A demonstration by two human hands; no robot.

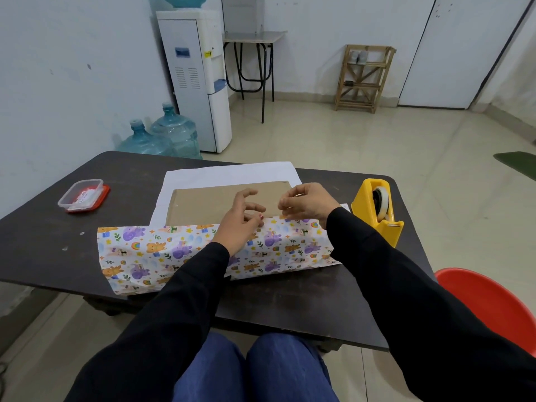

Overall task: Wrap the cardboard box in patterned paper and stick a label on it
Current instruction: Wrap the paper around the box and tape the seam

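Note:
A flat brown cardboard box (208, 201) lies on the patterned paper (150, 250), which is spread on the dark table (52, 245). The paper's white underside shows beyond the box. Its near flap, printed with bears and rainbows, is folded up against the box's near side. My left hand (240, 224) rests on the flap's top edge at the middle, fingers loosely spread over the box. My right hand (310, 203) hovers just right of it above the flap's edge, fingertips pinched on what looks like a small strip of clear tape, hard to make out.
A yellow tape dispenser (377, 210) stands at the table's right edge. A clear plastic container with a red lid (82, 195) sits at the far left. A red chair (487, 303) is by my right arm. Water bottles and a dispenser stand beyond the table.

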